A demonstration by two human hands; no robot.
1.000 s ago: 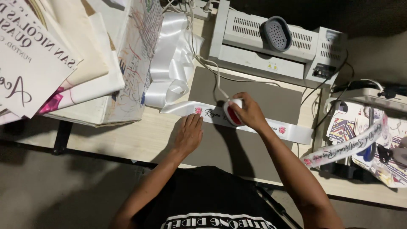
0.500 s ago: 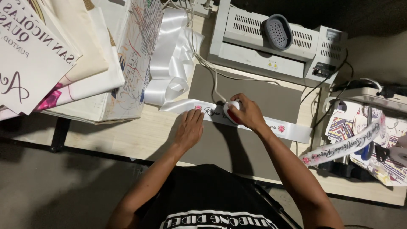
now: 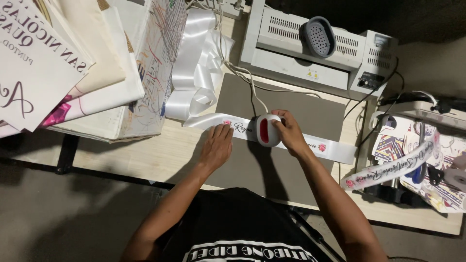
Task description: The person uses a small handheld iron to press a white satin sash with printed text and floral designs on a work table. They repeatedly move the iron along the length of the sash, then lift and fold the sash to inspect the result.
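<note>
- The wooden table (image 3: 160, 155) carries everything here, and the grey mat (image 3: 286, 116) in its middle is our landmark, flat, matte and rectangular.
- Behind the mat sits a boxy pale-grey machine (image 3: 310, 53) with vent slots and a dark oval piece on top.
- Left of the mat, stacked printed sheets (image 3: 73, 73) lean in a fan, papery and stiff, with a glossy heap of white satin ribbon (image 3: 194, 68) just beside the mat's corner.
- Across the mat lies the white ribbon strip (image 3: 335, 149), smooth and shiny, with small red roses and dark script.
- Since a second ago the little iron (image 3: 267, 130) has slid left along the strip toward the left hand, so more of the strip has been pressed.
- The right hand (image 3: 290, 133) is closed round that rounded white-and-red corded iron on the mat.
- The left hand (image 3: 217, 145) lies flat, fingers spread, pinning the strip at the mat's left edge, gripping nothing.
</note>
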